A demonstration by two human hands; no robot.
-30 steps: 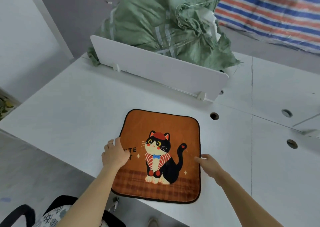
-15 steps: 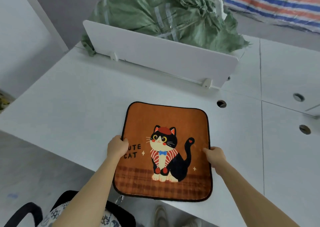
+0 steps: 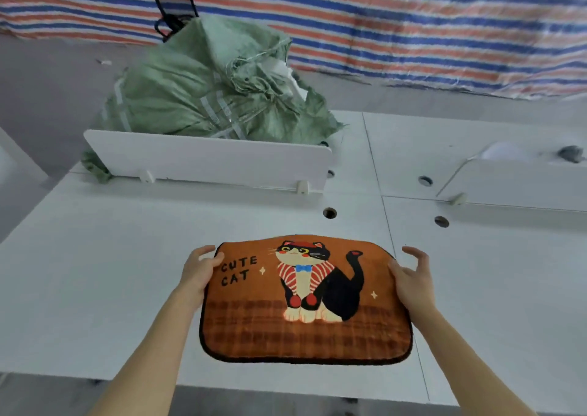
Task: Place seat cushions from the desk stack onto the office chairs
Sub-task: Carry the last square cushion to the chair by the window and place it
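Note:
An orange seat cushion [image 3: 254, 330] with a black cat and the words "CUTE CAT" is held above the white desk [image 3: 95, 272], tilted with its far edge raised. My left hand [image 3: 198, 268] grips its left edge, thumb on top. My right hand [image 3: 409, 277] holds its right edge, with some fingers spread behind it. No chair shows in this frame.
A low white divider panel [image 3: 206, 158] stands across the desk, with a large green woven sack [image 3: 203, 88] behind it. A second divider [image 3: 521, 183] stands at the right. Cable holes [image 3: 329, 213] dot the desk. A striped tarp [image 3: 381, 18] hangs at the back.
Both hands closed on the cushion's side edges and lifted it off the desk toward me. The head view tipped upward, so the chair below left the frame.

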